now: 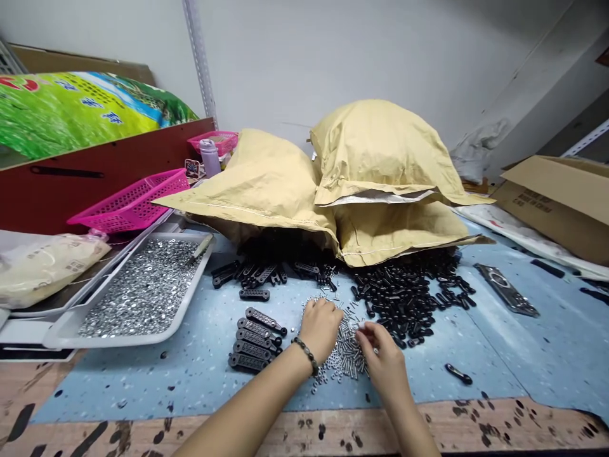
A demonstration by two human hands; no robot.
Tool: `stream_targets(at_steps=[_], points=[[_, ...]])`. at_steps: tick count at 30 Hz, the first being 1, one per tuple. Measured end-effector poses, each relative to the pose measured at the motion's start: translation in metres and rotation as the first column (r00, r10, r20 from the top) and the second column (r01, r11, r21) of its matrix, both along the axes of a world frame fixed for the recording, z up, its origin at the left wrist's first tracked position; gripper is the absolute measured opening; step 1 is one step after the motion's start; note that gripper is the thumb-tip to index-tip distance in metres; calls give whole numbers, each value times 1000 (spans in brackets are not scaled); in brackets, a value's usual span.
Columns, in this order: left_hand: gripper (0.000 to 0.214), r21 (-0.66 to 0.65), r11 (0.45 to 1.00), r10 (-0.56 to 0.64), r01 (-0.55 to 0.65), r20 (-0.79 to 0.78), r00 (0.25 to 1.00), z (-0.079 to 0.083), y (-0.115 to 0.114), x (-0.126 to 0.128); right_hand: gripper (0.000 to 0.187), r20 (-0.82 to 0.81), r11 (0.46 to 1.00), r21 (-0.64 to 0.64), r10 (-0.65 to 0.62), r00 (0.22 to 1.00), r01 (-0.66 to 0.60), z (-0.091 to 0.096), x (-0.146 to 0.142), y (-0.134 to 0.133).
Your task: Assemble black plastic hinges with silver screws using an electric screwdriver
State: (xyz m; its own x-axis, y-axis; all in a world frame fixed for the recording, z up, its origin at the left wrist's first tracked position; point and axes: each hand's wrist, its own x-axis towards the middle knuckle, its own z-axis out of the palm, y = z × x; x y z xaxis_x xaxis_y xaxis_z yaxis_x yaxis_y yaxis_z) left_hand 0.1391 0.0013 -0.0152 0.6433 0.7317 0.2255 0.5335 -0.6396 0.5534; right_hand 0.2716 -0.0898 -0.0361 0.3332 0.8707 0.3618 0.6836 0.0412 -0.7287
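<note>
My left hand (320, 325), a beaded bracelet at its wrist, rests over a spread of small screws (351, 355) and nuts (333, 365). Its fingers curl downward, hiding whatever lies in them. Just to the right, my right hand (383, 357) has thumb and fingertips pinched together at the edge of the screws; anything between them is too small to name. Left of my left hand lies a row of black perforated plastic arms (252, 348). A large heap of small black plastic parts (404, 295) spreads beyond my right hand.
A white tray (176, 320) of shiny metal nuts stands at left, near a pink basket (137, 203). Full yellow sacks (385, 149) sit at the back over more black parts. A packaged item (507, 291), a single black part (458, 373) and a cardboard box (556, 206) are at right.
</note>
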Motion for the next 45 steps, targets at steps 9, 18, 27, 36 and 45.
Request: stream_targets(at_steps=[9,18,27,36,45], points=[[16,-289,949,231,-126,366,901,20,-8,-59,18,-418,989,37,147,897,-144,12,-53,13],[25,-636,749,564,-188,463,684,26,-29,-181,17,243,834,-110,550,799,-541,31,-129,40],[12,-419,856,451,-301,324,832,11,-55,-173,18,521,801,-175,569,636,-573,34,-138,52],[10,-19,944,327,-329,193,925,-8,-57,-157,15,415,782,-156,607,678,-604,34,-133,51],[24,191,943,250,-270,126,960,-15,-61,-151,19,361,748,-162,651,667,-643,30,-127,52]])
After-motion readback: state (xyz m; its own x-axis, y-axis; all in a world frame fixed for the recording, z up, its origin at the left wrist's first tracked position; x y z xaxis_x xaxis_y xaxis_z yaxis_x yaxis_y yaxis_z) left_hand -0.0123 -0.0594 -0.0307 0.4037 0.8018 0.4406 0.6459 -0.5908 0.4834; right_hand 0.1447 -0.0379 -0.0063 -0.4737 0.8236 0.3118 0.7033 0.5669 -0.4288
